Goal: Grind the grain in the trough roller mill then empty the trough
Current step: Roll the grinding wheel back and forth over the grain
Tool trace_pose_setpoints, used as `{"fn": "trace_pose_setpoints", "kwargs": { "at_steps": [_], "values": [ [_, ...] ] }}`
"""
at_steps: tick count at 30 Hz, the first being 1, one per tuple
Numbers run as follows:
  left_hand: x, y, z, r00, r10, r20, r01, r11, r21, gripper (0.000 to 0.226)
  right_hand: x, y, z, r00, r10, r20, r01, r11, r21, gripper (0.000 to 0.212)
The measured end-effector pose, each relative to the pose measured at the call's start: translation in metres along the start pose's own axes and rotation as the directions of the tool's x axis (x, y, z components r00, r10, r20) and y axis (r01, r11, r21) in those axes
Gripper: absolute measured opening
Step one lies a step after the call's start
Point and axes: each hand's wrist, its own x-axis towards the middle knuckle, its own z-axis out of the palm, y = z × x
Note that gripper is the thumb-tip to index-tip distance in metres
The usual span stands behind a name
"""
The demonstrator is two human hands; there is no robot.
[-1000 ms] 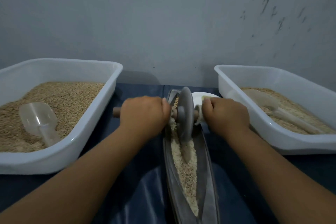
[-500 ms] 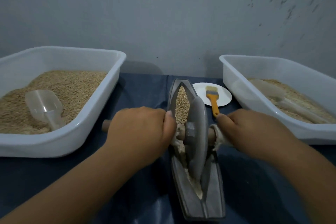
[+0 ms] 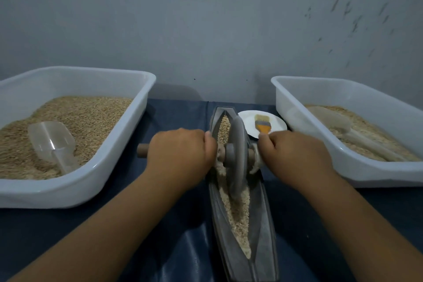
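The trough (image 3: 263, 220) lies lengthways on the dark desk (image 3: 174, 119), grain (image 3: 235, 208) strewn along its channel. Astride it stands the roller wheel (image 3: 238, 155), its wooden axle (image 3: 142, 150) grasped on either side: left hand (image 3: 180, 153) clenched round one end, right hand (image 3: 295, 155) round the other. The wheel looks heavy and stiff, best driven from both axle ends; the grain is loose and likely to spill. The right axle end is hidden, and the wheel's lower rim blurs.
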Motion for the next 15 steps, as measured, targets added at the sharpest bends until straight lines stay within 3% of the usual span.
{"fn": "trace_pose_setpoints", "kwargs": {
  "at_steps": [6,10,15],
  "values": [
    [-0.034,0.004,-0.026,1.0,-0.026,-0.016,0.024,0.994,-0.111,0.047,-0.025,0.007,-0.024,0.975,-0.065,0.212,0.067,0.998,-0.001,0.057],
    [-0.011,0.004,-0.007,0.995,-0.097,0.025,0.099,0.994,-0.052,0.048,0.001,0.0,-0.005,0.998,0.024,0.057,-0.024,1.0,0.008,0.054],
    [0.026,0.002,0.012,0.996,-0.086,-0.003,0.086,0.996,0.015,0.044,0.031,0.005,0.017,0.991,0.124,0.049,-0.128,0.988,0.083,0.047]
  ]
}}
